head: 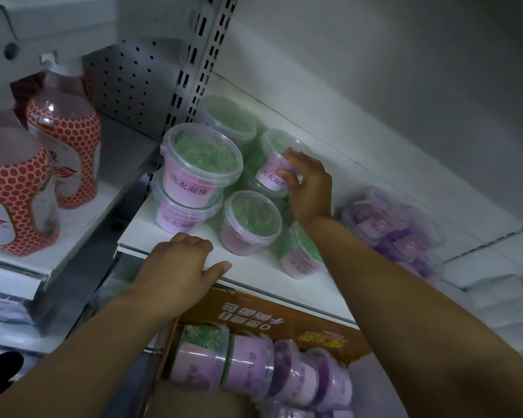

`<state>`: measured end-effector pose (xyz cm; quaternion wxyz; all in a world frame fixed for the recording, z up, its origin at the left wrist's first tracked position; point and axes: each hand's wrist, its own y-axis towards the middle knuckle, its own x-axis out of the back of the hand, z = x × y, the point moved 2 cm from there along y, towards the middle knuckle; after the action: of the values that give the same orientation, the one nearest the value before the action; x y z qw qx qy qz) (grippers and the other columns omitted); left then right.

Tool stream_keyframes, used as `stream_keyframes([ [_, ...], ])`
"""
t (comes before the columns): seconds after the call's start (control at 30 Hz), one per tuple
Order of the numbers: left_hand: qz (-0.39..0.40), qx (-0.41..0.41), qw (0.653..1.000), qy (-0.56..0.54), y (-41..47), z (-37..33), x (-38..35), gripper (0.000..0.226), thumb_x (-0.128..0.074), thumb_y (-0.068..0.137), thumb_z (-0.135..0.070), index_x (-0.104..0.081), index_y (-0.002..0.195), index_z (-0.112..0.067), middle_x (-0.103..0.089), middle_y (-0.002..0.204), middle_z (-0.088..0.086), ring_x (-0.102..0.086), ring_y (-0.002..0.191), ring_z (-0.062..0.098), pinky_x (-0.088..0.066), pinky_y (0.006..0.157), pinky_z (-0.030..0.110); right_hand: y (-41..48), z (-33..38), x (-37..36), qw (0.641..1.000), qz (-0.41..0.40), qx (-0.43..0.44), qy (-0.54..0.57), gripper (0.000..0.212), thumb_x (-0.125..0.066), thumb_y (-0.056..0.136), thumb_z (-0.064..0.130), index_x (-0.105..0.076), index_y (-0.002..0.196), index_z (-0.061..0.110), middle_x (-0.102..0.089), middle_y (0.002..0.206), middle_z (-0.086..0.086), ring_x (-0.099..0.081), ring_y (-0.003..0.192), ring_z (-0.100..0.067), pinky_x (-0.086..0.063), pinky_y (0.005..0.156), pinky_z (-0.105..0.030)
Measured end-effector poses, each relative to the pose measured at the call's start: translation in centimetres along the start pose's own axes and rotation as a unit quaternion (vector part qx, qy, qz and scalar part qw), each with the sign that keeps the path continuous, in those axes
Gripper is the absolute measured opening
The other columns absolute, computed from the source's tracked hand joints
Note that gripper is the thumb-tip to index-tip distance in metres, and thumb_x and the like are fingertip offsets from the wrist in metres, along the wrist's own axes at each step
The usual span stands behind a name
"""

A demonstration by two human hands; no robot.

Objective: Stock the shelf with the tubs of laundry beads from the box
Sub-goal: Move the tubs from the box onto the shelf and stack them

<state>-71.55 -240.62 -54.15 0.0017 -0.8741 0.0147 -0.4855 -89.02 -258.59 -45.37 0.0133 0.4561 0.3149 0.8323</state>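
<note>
Tubs [201, 164] clear, green beads, pink labels; shelf [254, 273] white; bottles [70, 146] red-white honeycomb print; box [284, 321] orange; purple-bead tubs [390, 227] far right.

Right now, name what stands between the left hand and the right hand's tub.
Head view: one lone green-bead tub stands between left hand and the held tub.
</note>
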Motion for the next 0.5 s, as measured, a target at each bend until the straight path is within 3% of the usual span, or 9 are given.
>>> stream_keyframes([
  [0.2,-0.020,-0.006,1.000,0.008,0.1,0.1,-0.4,0.082,-0.020,0.081,-0.074,-0.070,0.114,-0.018,-0.070,0.113,-0.001,-0.059,0.112,0.021,-0.049,0.092,0.040,-0.5,1.1,-0.3,0.995,0.027,-0.086,0.039,0.055,-0.072,0.091,0.014,-0.053,0.143,0.011,-0.049,0.151,-0.008,-0.041,0.143,-0.023,-0.032,0.119,-0.035],
  [0.37,-0.041,-0.014,0.999,-0.010,-0.6,0.2,-1.2,0.080,-0.021,0.080,-0.074,-0.073,0.107,-0.018,-0.071,0.107,0.000,-0.060,0.106,0.022,-0.048,0.089,0.038,-1.3,2.1,1.6,0.990,0.064,-0.126,-0.003,0.061,-0.068,0.095,0.024,-0.043,0.151,0.018,-0.036,0.160,0.002,-0.035,0.146,-0.017,-0.029,0.120,-0.030],
  [0.5,-0.042,-0.018,0.998,-0.050,-2.1,-0.2,-1.4,0.072,-0.035,0.085,-0.067,-0.071,0.119,-0.015,-0.068,0.125,0.003,-0.056,0.120,0.024,-0.046,0.099,0.039,-4.4,3.9,3.6,0.988,0.042,-0.145,0.025,0.054,-0.068,0.094,0.031,-0.051,0.145,0.019,-0.051,0.149,0.000,-0.049,0.134,-0.018,-0.038,0.110,-0.025],
])
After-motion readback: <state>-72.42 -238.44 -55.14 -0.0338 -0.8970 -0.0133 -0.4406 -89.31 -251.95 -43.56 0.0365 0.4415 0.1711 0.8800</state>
